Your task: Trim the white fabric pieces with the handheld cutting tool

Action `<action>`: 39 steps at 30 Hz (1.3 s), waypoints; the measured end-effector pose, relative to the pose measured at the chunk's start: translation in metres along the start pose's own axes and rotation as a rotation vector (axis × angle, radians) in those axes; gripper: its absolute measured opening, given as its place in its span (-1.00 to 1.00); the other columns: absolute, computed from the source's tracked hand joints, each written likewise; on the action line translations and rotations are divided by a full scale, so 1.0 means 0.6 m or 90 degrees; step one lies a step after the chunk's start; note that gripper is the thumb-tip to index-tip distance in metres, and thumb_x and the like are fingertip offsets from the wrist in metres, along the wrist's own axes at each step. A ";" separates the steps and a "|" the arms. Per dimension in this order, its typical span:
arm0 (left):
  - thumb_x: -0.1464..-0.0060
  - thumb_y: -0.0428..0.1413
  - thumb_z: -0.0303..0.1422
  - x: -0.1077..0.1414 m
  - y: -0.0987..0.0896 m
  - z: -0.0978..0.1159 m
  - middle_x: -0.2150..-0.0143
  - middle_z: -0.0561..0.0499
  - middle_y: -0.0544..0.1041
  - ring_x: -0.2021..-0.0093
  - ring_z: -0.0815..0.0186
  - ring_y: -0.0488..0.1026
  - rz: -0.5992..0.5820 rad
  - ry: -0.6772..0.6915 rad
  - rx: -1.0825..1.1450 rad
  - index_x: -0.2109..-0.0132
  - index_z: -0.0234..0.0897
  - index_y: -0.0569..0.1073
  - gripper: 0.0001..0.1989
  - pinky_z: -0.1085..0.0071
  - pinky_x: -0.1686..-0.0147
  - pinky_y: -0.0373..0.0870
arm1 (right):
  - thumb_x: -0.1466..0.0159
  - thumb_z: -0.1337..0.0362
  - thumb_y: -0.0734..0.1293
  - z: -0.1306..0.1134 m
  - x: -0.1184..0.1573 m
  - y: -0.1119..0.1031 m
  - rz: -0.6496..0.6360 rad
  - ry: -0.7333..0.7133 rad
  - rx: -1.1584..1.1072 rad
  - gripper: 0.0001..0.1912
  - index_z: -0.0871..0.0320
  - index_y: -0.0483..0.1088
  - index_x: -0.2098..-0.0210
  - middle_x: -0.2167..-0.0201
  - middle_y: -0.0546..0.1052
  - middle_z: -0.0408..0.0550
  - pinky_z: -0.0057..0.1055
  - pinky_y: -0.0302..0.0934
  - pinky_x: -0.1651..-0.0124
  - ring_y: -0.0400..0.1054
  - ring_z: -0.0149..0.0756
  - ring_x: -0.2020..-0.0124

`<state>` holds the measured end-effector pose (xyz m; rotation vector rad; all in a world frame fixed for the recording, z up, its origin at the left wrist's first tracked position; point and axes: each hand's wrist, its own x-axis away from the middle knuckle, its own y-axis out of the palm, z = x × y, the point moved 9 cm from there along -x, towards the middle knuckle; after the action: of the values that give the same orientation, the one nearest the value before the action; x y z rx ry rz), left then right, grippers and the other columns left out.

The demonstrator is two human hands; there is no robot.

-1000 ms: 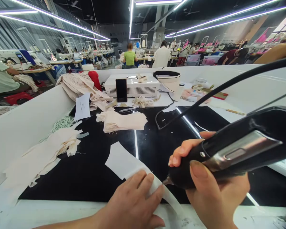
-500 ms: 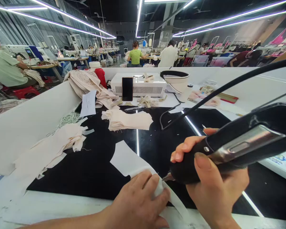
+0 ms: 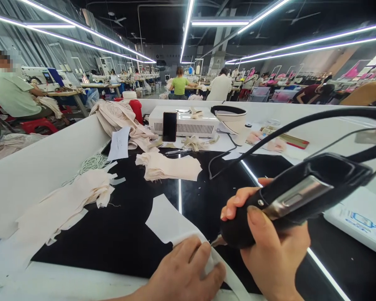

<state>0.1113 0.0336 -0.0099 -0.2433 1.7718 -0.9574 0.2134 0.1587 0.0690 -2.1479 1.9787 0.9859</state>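
My left hand (image 3: 191,269) presses on a white fabric piece (image 3: 171,219) at the front of the black work surface, its fingers bent together on the cloth near the edge. My right hand (image 3: 269,238) is wrapped round a black corded tool (image 3: 296,196) with a metal plate on its side. The tool's small metal tip (image 3: 218,241) meets the fabric's right edge, just beside my left fingertips. A narrow strip (image 3: 230,274) of the same white material curves down toward the front edge, to the right of my left hand.
Cut fabric stacks lie at the centre (image 3: 171,166) and left (image 3: 72,196). Behind them stand a phone (image 3: 169,126), a white vented box (image 3: 191,125) and a visor (image 3: 235,121). The tool's black cable (image 3: 269,133) arches over the right side. People sit beyond the partition.
The camera view has tilted up slightly, so the scene sits lower. My right hand and the tool have shifted a little left relative to the view; my left hand stays on the fabric.
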 end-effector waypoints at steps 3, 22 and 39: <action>-0.51 0.23 -0.36 -0.010 -0.009 -0.004 0.08 -0.04 0.65 0.16 0.18 0.63 0.023 0.008 0.007 -0.15 -0.19 0.52 -0.85 0.36 0.19 0.57 | -0.41 0.14 0.63 0.005 -0.003 -0.007 -0.016 0.002 -0.001 -0.64 -0.05 0.53 -0.11 0.33 0.63 -0.21 -0.36 0.56 0.36 0.54 -0.32 0.46; -0.47 0.35 -0.36 -0.040 0.016 -0.051 -0.02 -0.02 0.64 0.11 0.18 0.63 -0.454 -0.110 0.155 -0.14 -0.27 0.58 -0.80 0.26 0.18 0.65 | -0.22 0.03 0.77 -0.063 -0.009 -0.066 0.042 -0.019 0.012 -0.48 -0.02 0.58 -0.03 0.40 0.62 -0.22 -0.36 0.53 0.47 0.51 -0.29 0.52; -0.64 -0.03 -0.56 -0.091 -0.014 0.004 0.13 -0.04 0.63 0.09 0.25 0.59 -0.198 0.182 0.234 -0.04 -0.36 0.59 -0.72 0.34 -0.04 0.58 | -0.31 0.04 0.72 -0.063 0.019 -0.071 0.041 -0.019 0.009 -0.53 -0.06 0.56 -0.09 0.36 0.60 -0.19 -0.35 0.47 0.50 0.50 -0.28 0.50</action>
<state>0.1339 0.0583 0.0339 -0.1533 1.8023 -1.5862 0.2671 0.1391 0.0776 -2.0628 2.0468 1.0038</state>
